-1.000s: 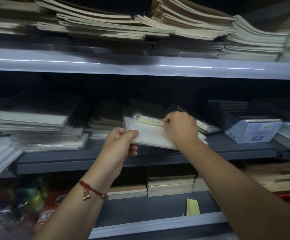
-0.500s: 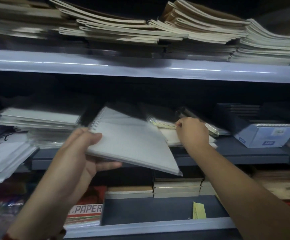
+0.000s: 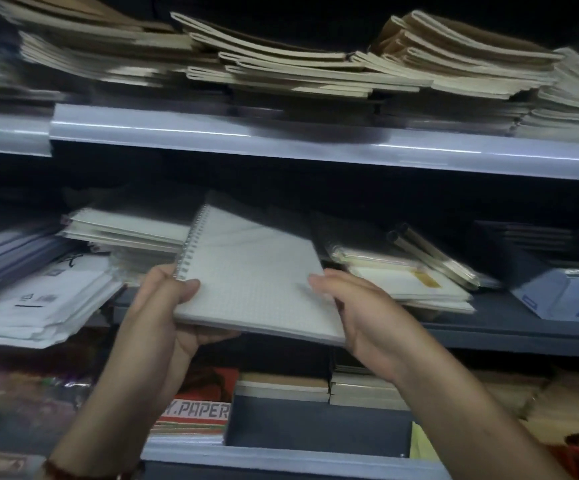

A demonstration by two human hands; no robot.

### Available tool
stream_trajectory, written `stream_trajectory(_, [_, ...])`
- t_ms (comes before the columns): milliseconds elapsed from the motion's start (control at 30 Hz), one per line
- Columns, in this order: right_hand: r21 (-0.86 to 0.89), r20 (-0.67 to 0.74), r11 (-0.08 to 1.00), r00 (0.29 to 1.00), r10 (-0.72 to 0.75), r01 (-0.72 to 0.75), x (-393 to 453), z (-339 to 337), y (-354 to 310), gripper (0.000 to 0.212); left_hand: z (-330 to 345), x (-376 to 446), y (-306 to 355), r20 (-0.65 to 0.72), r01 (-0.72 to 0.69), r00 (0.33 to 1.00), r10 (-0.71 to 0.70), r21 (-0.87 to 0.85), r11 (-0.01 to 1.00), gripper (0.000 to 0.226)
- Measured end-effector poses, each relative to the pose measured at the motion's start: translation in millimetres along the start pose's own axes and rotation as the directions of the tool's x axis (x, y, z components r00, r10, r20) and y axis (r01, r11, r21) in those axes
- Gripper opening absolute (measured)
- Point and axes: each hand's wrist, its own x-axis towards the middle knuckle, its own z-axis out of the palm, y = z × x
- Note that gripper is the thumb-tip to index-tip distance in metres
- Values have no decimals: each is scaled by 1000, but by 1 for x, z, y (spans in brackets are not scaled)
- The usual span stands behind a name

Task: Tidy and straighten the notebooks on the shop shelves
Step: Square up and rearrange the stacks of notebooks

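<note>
A white spiral notebook (image 3: pixel 253 271) with a gridded cover hangs tilted in front of the middle shelf (image 3: pixel 488 327), its wire spine to the left. My left hand (image 3: pixel 166 306) grips its near left corner, thumb on top and fingers underneath. My right hand (image 3: pixel 353 306) holds the near right edge, thumb on the cover. To the right, on the middle shelf, lies a loose stack of wrapped notebooks (image 3: pixel 402 278). A further notebook pile (image 3: pixel 125 230) sits behind the held one on the left.
The top shelf (image 3: pixel 281 140) carries several uneven stacks of cream notebooks (image 3: pixel 315 64). White paper packs (image 3: pixel 38 303) overhang at the left. A blue-white box (image 3: pixel 568 296) sits at the right. Below are short stacks (image 3: pixel 284 386) and a red "PAPER" pack (image 3: pixel 198 410).
My right hand left the wrapped stack and came to the held notebook's right edge. My left hand brought the notebook nearer and more level. The camera shifted left.
</note>
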Motion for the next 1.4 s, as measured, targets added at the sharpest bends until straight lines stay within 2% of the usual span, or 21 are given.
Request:
stream_trajectory(100, [72, -87, 992, 991, -100, 106, 2, 7, 7, 38, -3, -1, -10, 12, 6, 1000, -6, 7, 1000, 14])
stream_trajectory(200, [77, -95, 975, 975, -199, 207, 1, 14, 8, 40, -9, -1, -12, -5, -9, 1000, 9, 79, 997, 23])
stream_trajectory(300, [57, -134, 963, 958, -254, 263, 4, 25, 11, 51, -16, -1, -13, -86, -64, 993, 84, 221, 973, 19])
stream_trajectory(400, [72, -166, 961, 954, -251, 265, 10, 42, 11, 63, -23, 0, -10, -169, -120, 970, 173, 286, 951, 20])
stream_trajectory(533, [78, -139, 965, 962, -236, 249, 28, 67, 12, 60, -38, 3, -2, -263, -121, 948, 178, 219, 968, 21])
stream_trajectory(700, [37, -64, 973, 972, -225, 228, 46, 104, 16, 40, -65, 10, 7, -292, -169, 942, 168, 25, 985, 51])
stream_trajectory(767, [21, -46, 977, 976, -211, 212, 53, 116, 16, 38, -75, 11, 9, -294, -225, 932, 211, -13, 974, 74])
stream_trajectory(867, [-24, -11, 978, 978, -206, 206, 59, 131, 12, 31, -81, 9, 8, -272, -308, 899, 343, 165, 937, 74])
stream_trajectory(967, [-199, 16, 945, 965, -260, 258, 58, 143, 6, 32, -83, 7, 2, -223, -347, 864, 451, 385, 855, 53])
stream_trajectory(1033, [-444, 40, 833, 937, -348, 329, 53, 147, 12, 24, -89, 8, -2, -218, -345, 845, 488, 475, 810, 35])
stream_trajectory(1067, [-593, 65, 723, 916, -396, 355, 49, 147, 18, 36, -90, 8, -3, -220, -345, 836, 503, 502, 793, 29])
stream_trajectory(1133, [-820, 195, 391, 846, -497, 419, 43, 145, 35, 62, -89, 9, -4, -222, -361, 824, 521, 503, 785, 25])
stream_trajectory(1167, [-862, 282, 221, 794, -538, 456, 42, 144, 42, 64, -88, 10, -4, -225, -369, 821, 525, 494, 787, 24])
stream_trajectory(1200, [-871, 348, 97, 744, -571, 482, 43, 145, 47, 60, -88, 12, -4, -230, -369, 817, 529, 497, 785, 23])
stream_trajectory(1233, [-863, 378, 41, 698, -609, 503, 45, 145, 48, 53, -88, 16, -3, -235, -360, 814, 531, 512, 780, 23])
stream_trajectory(1300, [-845, 377, 32, 636, -673, 534, 60, 143, 48, 42, -90, 25, -1, -235, -342, 800, 552, 578, 741, 22])
stream_trajectory(1400, [-851, 386, -12, 610, -692, 525, 83, 150, 40, 38, -95, 43, 3, -193, -325, 751, 631, 724, 608, 23])
